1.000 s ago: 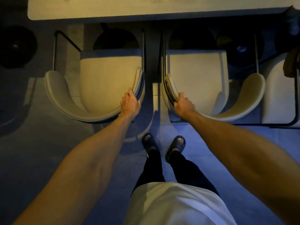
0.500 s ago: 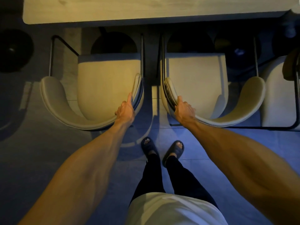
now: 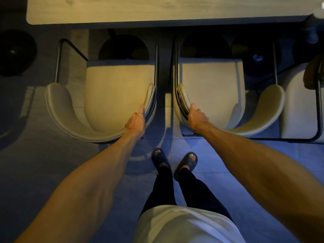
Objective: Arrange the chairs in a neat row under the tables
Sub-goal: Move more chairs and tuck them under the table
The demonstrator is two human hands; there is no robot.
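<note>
Two cream chairs with curved backrests stand side by side before a long wooden table (image 3: 157, 11). My left hand (image 3: 136, 120) grips the right end of the left chair's (image 3: 114, 95) backrest, thumb lying along the rim. On the left end of the right chair's (image 3: 213, 88) backrest, my right hand (image 3: 197, 117) holds the same way. The front edges of both seats sit in shadow just short of the table edge. Only a narrow gap separates the two chairs.
A third cream chair (image 3: 298, 102) stands at the far right, partly cut off. Dark round table bases (image 3: 16, 51) sit on the floor under and beside the table. My feet in dark slippers (image 3: 173, 161) stand on the tiled floor behind the chairs.
Both chairs and the table sit slightly lower in view than a second ago. My hands have kept their hold on the backrests, the left one slipping a little nearer along the rim.
</note>
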